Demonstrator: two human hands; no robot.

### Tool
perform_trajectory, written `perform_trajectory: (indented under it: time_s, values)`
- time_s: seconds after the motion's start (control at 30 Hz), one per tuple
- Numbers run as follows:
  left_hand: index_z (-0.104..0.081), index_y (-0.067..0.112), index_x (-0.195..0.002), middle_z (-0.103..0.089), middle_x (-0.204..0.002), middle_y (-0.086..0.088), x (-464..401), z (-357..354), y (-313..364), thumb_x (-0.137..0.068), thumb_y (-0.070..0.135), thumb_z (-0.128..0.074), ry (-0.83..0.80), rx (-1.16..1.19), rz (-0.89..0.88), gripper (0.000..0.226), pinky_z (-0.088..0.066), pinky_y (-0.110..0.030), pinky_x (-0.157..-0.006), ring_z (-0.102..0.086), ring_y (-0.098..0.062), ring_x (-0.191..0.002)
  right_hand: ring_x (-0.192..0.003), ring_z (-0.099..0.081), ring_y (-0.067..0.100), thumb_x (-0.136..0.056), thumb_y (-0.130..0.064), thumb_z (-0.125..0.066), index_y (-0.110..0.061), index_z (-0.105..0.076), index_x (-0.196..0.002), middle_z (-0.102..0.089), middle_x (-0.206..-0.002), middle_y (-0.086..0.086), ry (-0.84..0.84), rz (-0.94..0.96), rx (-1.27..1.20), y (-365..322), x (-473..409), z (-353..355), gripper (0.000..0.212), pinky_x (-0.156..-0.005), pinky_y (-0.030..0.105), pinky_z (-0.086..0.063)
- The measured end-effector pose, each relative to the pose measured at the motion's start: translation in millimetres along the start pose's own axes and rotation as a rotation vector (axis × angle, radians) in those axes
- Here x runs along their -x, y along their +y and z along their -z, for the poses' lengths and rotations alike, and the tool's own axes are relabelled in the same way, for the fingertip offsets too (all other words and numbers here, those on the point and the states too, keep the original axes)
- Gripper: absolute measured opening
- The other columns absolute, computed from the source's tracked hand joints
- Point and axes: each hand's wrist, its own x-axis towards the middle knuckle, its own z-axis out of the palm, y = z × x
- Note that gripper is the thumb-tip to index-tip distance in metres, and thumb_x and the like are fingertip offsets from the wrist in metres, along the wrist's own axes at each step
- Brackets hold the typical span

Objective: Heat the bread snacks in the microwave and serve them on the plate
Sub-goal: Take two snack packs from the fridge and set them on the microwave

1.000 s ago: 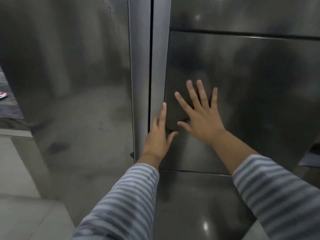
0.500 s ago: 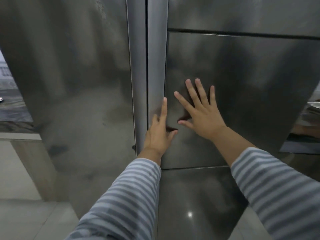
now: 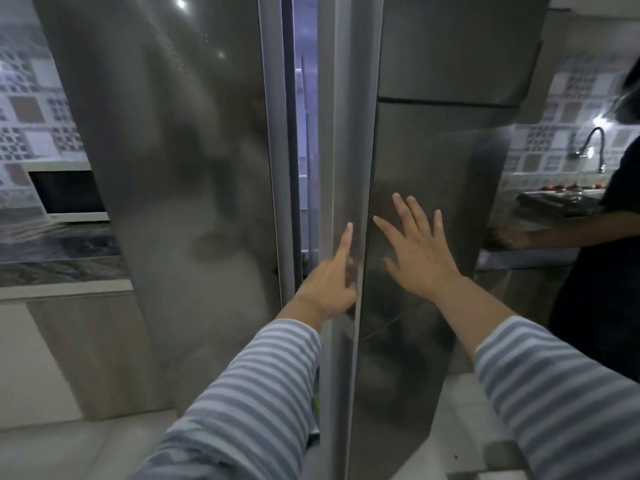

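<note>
fridge door (image 3: 433,202) now ajar, gap lit.

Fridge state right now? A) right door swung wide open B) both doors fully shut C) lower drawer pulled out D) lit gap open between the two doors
D: a bright, bluish gap shows between the left door and the right door, while the left hand curls round the right door's edge and the right hand lies flat on its front.
</note>
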Motion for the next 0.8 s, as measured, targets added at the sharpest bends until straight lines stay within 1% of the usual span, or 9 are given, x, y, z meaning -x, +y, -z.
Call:
perform_trajectory:
  time_s: [0.07,0.1,0.13,0.2,0.33,0.4,0.5,0.6,0.8]
  values:
    - [-0.021,0.034,-0.149,-0.062,-0.118,-0.002,14,10,7,-0.088,0.011,-0.053,0.042,-0.106,-0.002,0.072,-0.054,-0.039,-0.085,-0.064,-0.020,-0.091,-0.148,0.007,0.029,-0.089,-0.026,-0.057,-0.027,-0.027,-0.149,0.003,-0.161,0.010,0.071,-0.025,-0.015,-2,20,18,0.067,-0.116,0.057,0.001]
    - [-0.040,0.031,-0.141,-0.062,-0.118,0.001,19,13,9,-0.088,0.013,-0.052,0.089,-0.135,-0.005,0.057,-0.052,-0.035,-0.086,-0.063,-0.019,-0.098,-0.148,0.000,0.030,-0.086,-0.024,-0.059,-0.024,-0.034,-0.145,-0.006,-0.160,0.012,0.122,-0.036,-0.019,-4,28,27,0.064,-0.116,0.058,0.000]
    - [-0.052,0.028,-0.130,-0.062,-0.116,0.004,24,16,11,-0.089,0.014,-0.052,0.138,-0.153,-0.013,0.044,-0.050,-0.031,-0.085,-0.062,-0.018,-0.101,-0.147,-0.007,0.032,-0.084,-0.022,-0.061,-0.023,-0.040,-0.142,-0.014,-0.159,0.014,0.173,-0.043,-0.014,-5,34,35,0.062,-0.116,0.058,-0.002]
    - [-0.059,0.024,-0.119,-0.060,-0.113,0.005,30,21,16,-0.089,0.013,-0.050,0.235,-0.219,-0.060,0.033,-0.046,-0.028,-0.081,-0.057,-0.016,-0.104,-0.145,-0.015,0.034,-0.080,-0.022,-0.065,-0.020,-0.047,-0.137,-0.024,-0.155,0.016,0.260,-0.033,0.023,-8,43,48,0.059,-0.115,0.060,-0.008]
    - [-0.050,0.017,-0.130,-0.048,-0.128,-0.001,31,29,21,-0.086,0.009,-0.054,0.365,-0.294,-0.104,0.046,-0.042,-0.030,-0.083,-0.047,-0.020,-0.118,-0.146,-0.009,0.034,-0.077,-0.032,-0.066,-0.019,-0.044,-0.139,-0.018,-0.157,0.016,0.313,0.059,0.135,-18,45,64,0.067,-0.114,0.063,-0.007]
    - [-0.037,0.016,-0.141,-0.039,-0.142,-0.003,27,30,23,-0.085,0.012,-0.059,0.373,-0.324,-0.087,0.061,-0.042,-0.034,-0.097,-0.039,-0.022,-0.131,-0.147,0.002,0.032,-0.081,-0.035,-0.062,-0.019,-0.033,-0.146,-0.006,-0.160,0.015,0.290,0.101,0.173,-24,42,66,0.073,-0.114,0.061,0.005]
    - [-0.009,0.014,-0.152,-0.008,-0.160,-0.004,18,27,28,-0.086,0.031,-0.065,0.318,-0.393,-0.034,0.088,-0.016,-0.043,-0.119,-0.008,-0.021,-0.148,-0.143,0.025,0.032,-0.089,-0.042,-0.053,-0.019,-0.008,-0.153,0.018,-0.158,0.015,0.200,0.122,0.276,-28,37,63,0.081,-0.110,0.060,0.018]
    - [0.009,0.015,-0.152,0.012,-0.160,-0.002,7,17,38,-0.083,0.046,-0.067,0.281,-0.457,0.003,0.107,-0.002,-0.049,-0.120,0.011,-0.019,-0.148,-0.140,0.031,0.032,-0.093,-0.043,-0.046,-0.014,0.004,-0.152,0.028,-0.155,0.017,0.160,0.104,0.345,-21,34,57,0.083,-0.108,0.059,0.023]
    - [0.028,0.015,-0.144,0.031,-0.155,-0.005,-4,-18,71,-0.075,0.060,-0.067,0.258,-0.516,-0.026,0.126,0.009,-0.052,-0.116,0.026,-0.022,-0.144,-0.134,0.037,0.040,-0.094,-0.061,-0.031,-0.004,0.019,-0.145,0.034,-0.147,0.026,0.124,0.026,0.564,23,58,48,0.091,-0.095,0.065,0.035]
